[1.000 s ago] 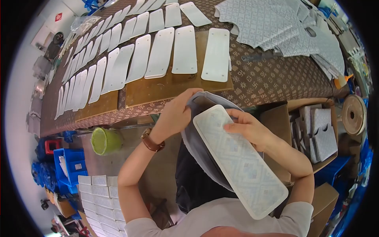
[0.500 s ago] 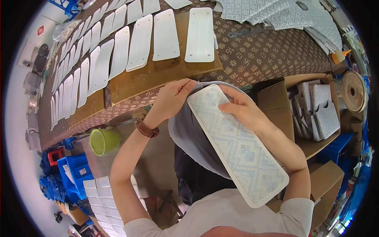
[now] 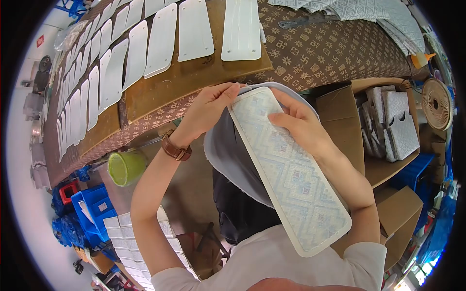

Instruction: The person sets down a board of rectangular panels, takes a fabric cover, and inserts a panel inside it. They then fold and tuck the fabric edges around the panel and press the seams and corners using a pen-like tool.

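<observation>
OK, left hand (image 3: 213, 104), upper centre of frame: thumb and forefinger pinched together on the rim of the grey fabric piece (image 3: 230, 155). Right hand (image 3: 298, 123), just right of centre: thumb on the face of the patterned panel (image 3: 291, 174), fingers curled round its upper edge and mostly hidden. Contact pads behind the panel: can't tell.

Progress, my read: panel and fabric are together in hand, panel in front and overlapping the grey side, not enclosed by it. Can't see the panel's back, so can't tell if the two are joined. Many white plates (image 3: 196, 34) lie out in rows, upper left to top centre, on brown boards (image 3: 194, 72). Pale pieces (image 3: 128, 242) sit in close rows, lower left. No final count readable from this.

Panel: long, flat, rounded corners, plain off-white border, pale blue-grey geometric pattern inside. Lies at a slant, top end near the fabric rim, bottom end lower right of centre. No bend visible; looks fairly stiff. Grey piece is curved, edge slightly frayed.

Further out: quilted sheets (image 3: 364, 9) top right on the patterned cloth (image 3: 335, 58); folded quilted pieces (image 3: 400, 131) in a carton (image 3: 342, 116), right; green bucket (image 3: 127, 167), left.
</observation>
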Available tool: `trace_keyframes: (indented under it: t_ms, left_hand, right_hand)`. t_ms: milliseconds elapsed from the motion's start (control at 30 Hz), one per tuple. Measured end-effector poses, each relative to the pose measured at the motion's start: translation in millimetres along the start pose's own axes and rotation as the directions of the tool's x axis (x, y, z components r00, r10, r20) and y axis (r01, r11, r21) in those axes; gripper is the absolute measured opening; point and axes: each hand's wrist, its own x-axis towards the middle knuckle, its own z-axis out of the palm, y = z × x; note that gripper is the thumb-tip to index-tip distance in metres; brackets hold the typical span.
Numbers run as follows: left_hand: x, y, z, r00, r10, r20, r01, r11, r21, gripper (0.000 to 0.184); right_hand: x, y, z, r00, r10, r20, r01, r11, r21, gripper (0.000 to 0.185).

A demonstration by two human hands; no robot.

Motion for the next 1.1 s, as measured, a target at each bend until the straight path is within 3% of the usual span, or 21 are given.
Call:
trace_keyframes:
  t_ms: [300,1100]
  left_hand:
    - [-0.4,2.3,0.9,0.999,-0.033,0.005,0.033,0.997,-0.065,0.046]
    - [-3.2,5.0,-1.4,0.997,-0.082,-0.002,0.082,0.996,-0.023,0.056]
  right_hand:
    - [1.9,0.8,0.8,1.0,0.008,-0.019,-0.007,0.999,0.035,0.057]
    - [6.8,3.8,-0.8,0.999,0.004,-0.041,-0.004,1.0,0.013,0.057]
